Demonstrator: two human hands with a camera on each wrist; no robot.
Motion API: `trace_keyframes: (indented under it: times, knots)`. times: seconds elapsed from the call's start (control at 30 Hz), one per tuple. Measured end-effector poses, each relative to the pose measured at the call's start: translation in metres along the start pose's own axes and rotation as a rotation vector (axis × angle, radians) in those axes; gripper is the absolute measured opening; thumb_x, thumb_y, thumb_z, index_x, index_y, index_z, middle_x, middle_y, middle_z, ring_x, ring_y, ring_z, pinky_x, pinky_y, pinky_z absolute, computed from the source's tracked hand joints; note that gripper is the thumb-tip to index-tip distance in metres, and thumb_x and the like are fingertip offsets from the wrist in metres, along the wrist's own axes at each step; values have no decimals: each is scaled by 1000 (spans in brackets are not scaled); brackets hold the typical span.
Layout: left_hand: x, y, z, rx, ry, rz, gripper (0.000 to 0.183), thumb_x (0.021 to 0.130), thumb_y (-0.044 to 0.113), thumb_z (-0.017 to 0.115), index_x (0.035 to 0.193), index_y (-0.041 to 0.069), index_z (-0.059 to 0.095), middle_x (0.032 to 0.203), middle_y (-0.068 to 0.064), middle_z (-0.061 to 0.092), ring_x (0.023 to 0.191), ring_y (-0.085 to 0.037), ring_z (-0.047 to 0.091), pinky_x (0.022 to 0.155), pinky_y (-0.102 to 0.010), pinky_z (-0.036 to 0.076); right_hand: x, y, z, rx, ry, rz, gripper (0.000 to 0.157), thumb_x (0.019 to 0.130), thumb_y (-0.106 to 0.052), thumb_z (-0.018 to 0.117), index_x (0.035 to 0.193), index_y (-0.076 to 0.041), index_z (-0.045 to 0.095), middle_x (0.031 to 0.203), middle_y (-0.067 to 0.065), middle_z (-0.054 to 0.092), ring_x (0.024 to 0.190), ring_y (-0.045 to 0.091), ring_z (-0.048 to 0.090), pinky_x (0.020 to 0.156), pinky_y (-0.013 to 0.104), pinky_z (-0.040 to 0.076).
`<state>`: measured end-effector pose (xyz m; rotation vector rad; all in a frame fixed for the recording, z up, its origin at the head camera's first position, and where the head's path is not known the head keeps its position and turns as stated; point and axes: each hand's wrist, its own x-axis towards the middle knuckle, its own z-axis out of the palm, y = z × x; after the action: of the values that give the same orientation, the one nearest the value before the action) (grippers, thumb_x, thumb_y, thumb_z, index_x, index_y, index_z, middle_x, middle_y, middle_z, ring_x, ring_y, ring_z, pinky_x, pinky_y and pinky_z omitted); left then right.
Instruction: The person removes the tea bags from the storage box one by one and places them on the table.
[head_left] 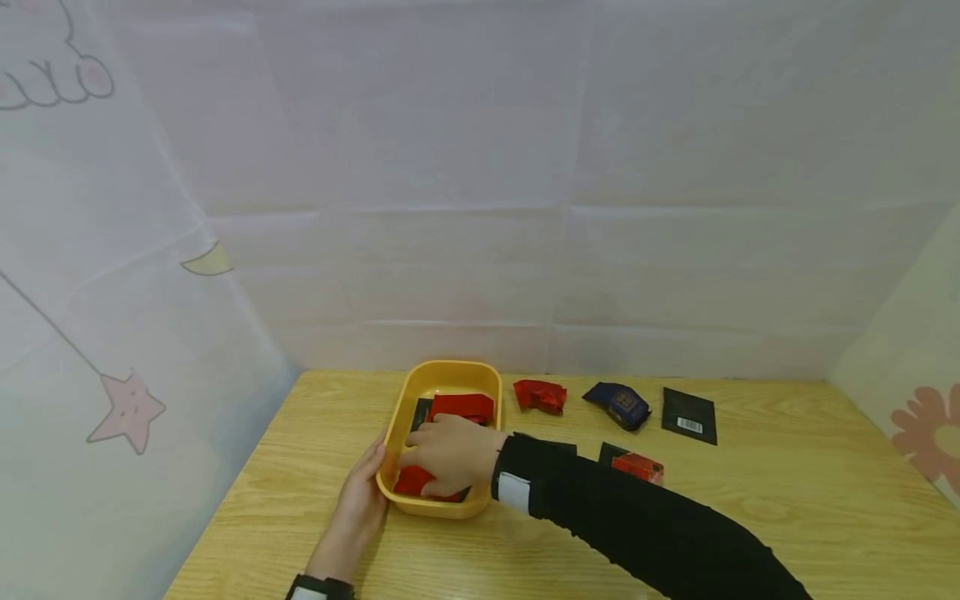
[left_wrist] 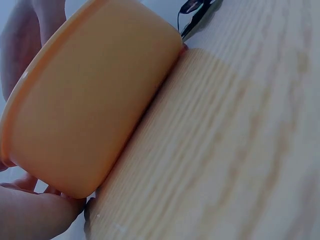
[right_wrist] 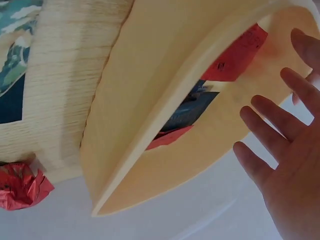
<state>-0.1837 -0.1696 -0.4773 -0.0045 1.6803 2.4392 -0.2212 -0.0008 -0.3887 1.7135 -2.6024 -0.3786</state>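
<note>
While the left hand (head_left: pixel 362 493) lies against the left wall of the yellow tub (head_left: pixel 442 507), whether gripping I cannot tell, the right hand (head_left: pixel 453 452) is above red packets (head_left: pixel 472 405) and dark packets (right_wrist: pixel 192 112) inside, fingers spread, holding nothing. Farther right on the desk (head_left: pixel 757 500) lie a crumpled red packet (head_left: pixel 543 397), a navy packet (head_left: pixel 626 407) and a flat black packet (head_left: pixel 689 413).

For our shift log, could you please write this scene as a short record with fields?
Surface: light wood-grain table
Container: yellow, rounded-rectangular plastic tub
Inside: red packets and dark packets
Left hand: touching the tub's outer left side
Right hand: over the tub, fingers spread
Right of tub: crumpled red packet, navy-blue packet, black barcoded packet, red-and-black packet
Partly hidden: dark flat packet behind black sleeve
</note>
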Motion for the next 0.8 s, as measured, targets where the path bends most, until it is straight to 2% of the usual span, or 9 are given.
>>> trace_keyframes:
  times: [0.1, 0.33, 0.6, 0.8]
  knots:
    - [0, 0, 0, 2, 1, 3, 58, 104, 26, 26, 151, 0, 3, 160, -21, 0, 143, -32, 3, 121, -52, -3, 7, -2, 8, -19, -12, 10, 46, 82, -46, 63, 125, -32, 58, 118, -8, 66, 108, 12, 58, 94, 31, 53]
    - [-1, 0, 1, 2, 0, 21, 59, 103, 26, 27, 150, -2, 4, 159, -24, -2, 143, -35, -1, 120, -56, -5, 15, -8, 20, -70, -62, 75, 49, 79, -47, 66, 124, -30, 57, 112, -9, 66, 100, 11, 60, 91, 29, 54]
    - [-2, 2, 3, -13, 0, 12, 57, 104, 24, 25, 151, -1, 3, 160, -22, -3, 143, -34, -1, 120, -54, -4, 15, -11, 21, -121, -81, 96, 48, 78, -47, 68, 122, -30, 58, 111, -10, 67, 95, 9, 62, 85, 26, 56]
    - [-3, 4, 3, -13, 0, 5, 56, 104, 24, 24, 151, 1, 3, 160, -20, -3, 144, -31, -2, 121, -52, -4, 18, -12, 23, -114, -88, 110, 43, 79, -42, 68, 119, -29, 60, 109, -9, 68, 92, 10, 63, 86, 26, 55]
